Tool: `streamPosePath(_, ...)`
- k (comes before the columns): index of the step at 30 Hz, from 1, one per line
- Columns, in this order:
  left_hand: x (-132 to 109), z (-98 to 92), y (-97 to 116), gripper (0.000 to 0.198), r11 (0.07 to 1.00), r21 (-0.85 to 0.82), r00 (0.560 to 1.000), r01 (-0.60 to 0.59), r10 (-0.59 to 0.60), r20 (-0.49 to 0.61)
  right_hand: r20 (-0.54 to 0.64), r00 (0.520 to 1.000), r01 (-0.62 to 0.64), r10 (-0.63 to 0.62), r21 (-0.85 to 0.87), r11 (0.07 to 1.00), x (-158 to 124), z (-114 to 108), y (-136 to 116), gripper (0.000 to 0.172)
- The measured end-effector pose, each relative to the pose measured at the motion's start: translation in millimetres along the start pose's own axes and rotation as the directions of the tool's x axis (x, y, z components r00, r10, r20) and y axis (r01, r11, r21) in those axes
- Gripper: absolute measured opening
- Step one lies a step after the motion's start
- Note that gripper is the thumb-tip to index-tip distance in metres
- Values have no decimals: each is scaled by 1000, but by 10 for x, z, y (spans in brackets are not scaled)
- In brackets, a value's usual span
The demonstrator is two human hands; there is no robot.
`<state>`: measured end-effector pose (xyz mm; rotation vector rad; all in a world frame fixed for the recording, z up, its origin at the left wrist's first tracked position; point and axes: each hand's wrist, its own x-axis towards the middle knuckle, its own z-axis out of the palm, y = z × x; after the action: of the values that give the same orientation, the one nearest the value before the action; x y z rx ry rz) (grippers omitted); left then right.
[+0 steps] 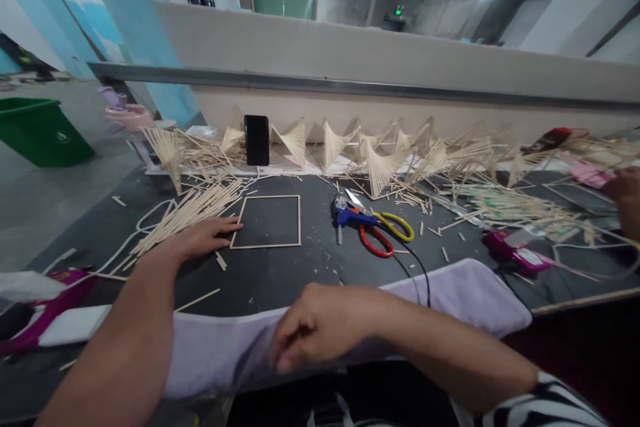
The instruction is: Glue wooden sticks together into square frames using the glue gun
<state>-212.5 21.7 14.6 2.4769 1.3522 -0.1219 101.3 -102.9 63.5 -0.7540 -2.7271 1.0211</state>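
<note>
My left hand (207,238) lies flat on the dark table with its fingers stretched out, fingertips touching the left edge of a square frame of thin wooden sticks (270,221). A loose pile of sticks (187,210) lies just behind that hand. My right hand (320,330) is curled near the table's front edge, its fingers pinched on the pale lilac cloth (465,293) that lies there. A blue glue gun (353,215) and scissors with yellow and red handles (385,230) lie to the right of the frame.
Fan-shaped stick structures (380,160) and a black phone (257,140) stand along the back wall. A pink glue gun (515,255) lies at right, another person's hand (625,197) at the far right. A magenta tool (45,307) lies at left, a green bin (40,130) on the floor.
</note>
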Motion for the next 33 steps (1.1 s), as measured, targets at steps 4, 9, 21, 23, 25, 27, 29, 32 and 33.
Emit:
streamPosePath(4,-19,-24,63,54,1000,7,1000,10,-10,-2,-474,873,-164,115,-62,985,453,275,439,19)
streamPosePath(9,-10,10,30,54,1000,-17,1000,4,-4,-13,-617,747,-352,247,-52,935,635,250,970,22)
streamPosePath(21,-41,17,20,49,998,-59,1000,27,-27,-14,-558,766,-442,319,-96,892,614,269,990,26)
streamPosePath(23,-41,16,19,51,997,-66,1000,25,-26,-15,-561,763,-447,322,-98,889,607,262,995,26)
streamPosePath(25,-38,16,15,53,998,-66,1000,23,-24,-12,-558,761,-459,332,-102,883,601,259,997,26)
streamPosePath(27,-35,15,12,54,998,-64,1000,19,-19,-7,-551,761,-472,343,-107,875,598,258,997,25)
streamPosePath(29,-32,15,11,55,998,-67,1000,14,-15,-7,-546,760,-481,352,-109,870,599,258,997,25)
streamPosePath(32,-24,20,9,55,997,-78,1000,14,-16,-19,-546,758,-486,357,-107,867,603,257,998,25)
streamPosePath(33,-21,22,8,55,997,-78,1000,15,-16,-22,-545,758,-487,358,-108,867,604,256,997,25)
